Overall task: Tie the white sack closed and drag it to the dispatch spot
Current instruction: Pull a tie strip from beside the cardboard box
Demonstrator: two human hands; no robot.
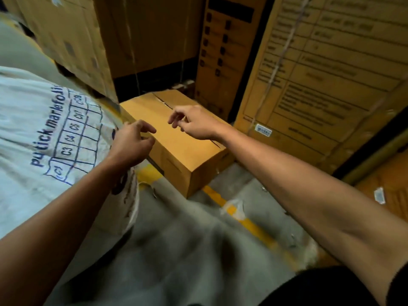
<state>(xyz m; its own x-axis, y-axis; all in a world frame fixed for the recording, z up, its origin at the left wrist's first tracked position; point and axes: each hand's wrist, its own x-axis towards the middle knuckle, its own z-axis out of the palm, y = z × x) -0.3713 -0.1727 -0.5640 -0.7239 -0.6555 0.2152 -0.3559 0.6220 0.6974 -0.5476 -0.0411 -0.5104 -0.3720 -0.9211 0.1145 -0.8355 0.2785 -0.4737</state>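
Observation:
A big white woven sack [44,133] with blue print and a blue grid fills the left side, bulging toward me. My left hand [130,144] hovers at the sack's right edge, fingers loosely curled, holding nothing that I can see. My right hand [194,122] reaches forward over a small cardboard box [181,155], fingers relaxed and slightly bent, with nothing in them. Neither a tie nor the sack's mouth is in view.
Tall stacked cartons [320,74] wall off the back and right; more cartons [72,40] stand behind the sack. The grey concrete floor [187,239] carries a yellow line [249,224] with a scrap of tape. Flattened cardboard [388,186] lies at far right.

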